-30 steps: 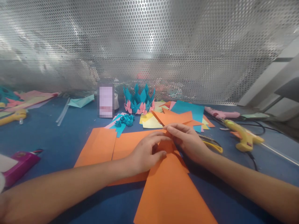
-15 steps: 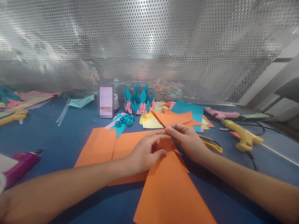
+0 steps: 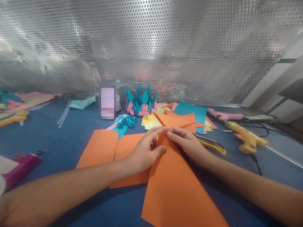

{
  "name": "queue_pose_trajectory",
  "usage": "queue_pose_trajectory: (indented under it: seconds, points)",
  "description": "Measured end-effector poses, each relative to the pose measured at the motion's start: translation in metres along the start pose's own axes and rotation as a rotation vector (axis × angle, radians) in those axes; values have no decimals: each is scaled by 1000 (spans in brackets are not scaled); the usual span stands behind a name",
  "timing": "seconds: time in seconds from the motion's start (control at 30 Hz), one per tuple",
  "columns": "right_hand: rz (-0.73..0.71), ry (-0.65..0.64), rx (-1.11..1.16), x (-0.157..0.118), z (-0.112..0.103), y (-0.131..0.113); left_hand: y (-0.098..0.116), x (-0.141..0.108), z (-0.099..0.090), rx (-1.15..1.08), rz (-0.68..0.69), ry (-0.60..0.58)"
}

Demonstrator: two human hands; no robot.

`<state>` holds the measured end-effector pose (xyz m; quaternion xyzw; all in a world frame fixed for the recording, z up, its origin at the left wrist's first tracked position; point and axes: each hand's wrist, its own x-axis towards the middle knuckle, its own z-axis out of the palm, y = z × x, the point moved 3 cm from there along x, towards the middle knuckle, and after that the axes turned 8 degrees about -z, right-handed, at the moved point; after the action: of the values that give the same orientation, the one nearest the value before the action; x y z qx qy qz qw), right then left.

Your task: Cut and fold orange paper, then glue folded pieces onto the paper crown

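A long orange paper [image 3: 177, 186], narrow at its far end and wide toward me, lies in front of me. My right hand [image 3: 186, 140] pinches its narrow tip between thumb and fingers. Beside it, my left hand [image 3: 148, 149] curves over the paper's left edge, its fingertips at the same tip and its thumb resting on the surface, thumb and fingers apart. Under my left arm are flat orange sheets [image 3: 101, 145]. Folded orange pieces [image 3: 177, 119] lie just beyond my fingers.
A teal paper crown with pink flowers [image 3: 141, 102] stands at the back, near a blurred phone [image 3: 107, 102]. Yellow scissors [image 3: 213, 146] and a yellow glue gun [image 3: 248, 137] lie right. A magenta tool [image 3: 22, 167] is at left.
The paper's wide end has shifted right, and the flap at its right edge no longer shows. My right hand has moved slightly left and down, near my left fingertips.
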<state>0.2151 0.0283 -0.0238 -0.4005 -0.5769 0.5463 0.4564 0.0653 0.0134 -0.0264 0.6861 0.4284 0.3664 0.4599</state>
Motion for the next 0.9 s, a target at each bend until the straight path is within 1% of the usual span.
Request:
queue_pose_trajectory:
  seconds: [0.1, 0.17, 0.27, 0.33, 0.4, 0.47, 0.53, 0.63, 0.73, 0.8, 0.9]
  points:
    - [-17, -1, -46, -2, 1, -3, 1, 1, 0, -23, -22, -10]
    - [5, -9, -35, -3, 2, -3, 2, 3, -6, -56, -52, 16]
    - [42, -31, -7, -4, 3, -2, 4, 11, -22, -79, -90, 95]
    - [33, -26, -19, -3, 3, -3, 5, 16, -34, -81, -85, 151]
    - [20, -15, -45, -3, 1, -3, 3, 21, -44, -104, -114, 193]
    - [24, -12, -71, -3, 0, -3, 0, 25, -50, -143, -161, 217]
    - [22, -16, -113, -2, -1, -3, -5, 27, -53, -180, -179, 230]
    - [-34, -22, -226, 0, -2, -3, -9, 29, -55, -165, -134, 228]
    - [-150, -21, -390, 2, -4, -5, -10, 30, -55, -108, -70, 206]
    - [-201, -30, -482, 3, -5, -5, -10, 31, -54, -89, -33, 197]
    - [-197, -52, -539, 3, -6, -5, -9, 30, -55, -69, -18, 207]
